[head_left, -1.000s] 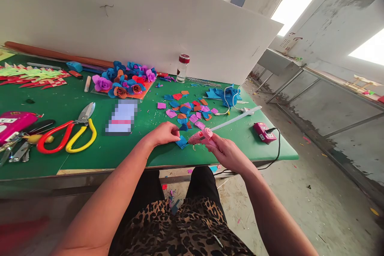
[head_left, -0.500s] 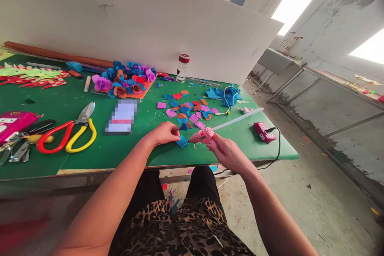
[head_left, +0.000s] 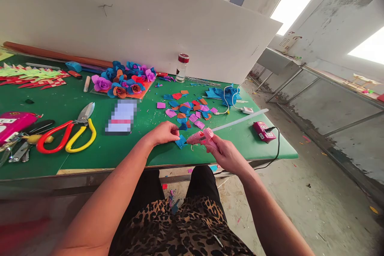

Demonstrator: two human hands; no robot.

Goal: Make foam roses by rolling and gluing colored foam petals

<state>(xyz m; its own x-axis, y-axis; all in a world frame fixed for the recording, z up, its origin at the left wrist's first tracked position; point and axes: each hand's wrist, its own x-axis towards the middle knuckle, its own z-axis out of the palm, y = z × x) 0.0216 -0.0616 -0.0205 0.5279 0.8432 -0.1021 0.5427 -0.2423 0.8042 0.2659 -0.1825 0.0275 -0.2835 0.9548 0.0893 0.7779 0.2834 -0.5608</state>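
Observation:
Between thumb and fingers, my left hand (head_left: pixel 167 132) pinches the edge of a small blue paper piece (head_left: pixel 181 142) near the table's front edge. My right hand (head_left: pixel 222 150) is wrapped round a pink glue gun (head_left: pixel 201 137), whose tip points left at the blue piece, very close to it. A long clear glue stick (head_left: pixel 241 120) sticks out of the gun's back toward the upper right. Just beyond my hands lie scattered petals (head_left: pixel 193 108) in blue, pink, orange and red.
Left of my hands are a blurred-out flat item (head_left: pixel 121 117), red-and-yellow-handled scissors (head_left: pixel 81 128) and paper flowers (head_left: pixel 123 82). A lidded glass jar (head_left: pixel 181 68) stands at the back. To the right are white cables (head_left: pixel 227 106) and a magenta box (head_left: pixel 264 132) with a black cord.
The glue gun's tip and its glue stick have shifted slightly. The blue piece sits a little differently by my left fingertips. Both hands keep their grips.

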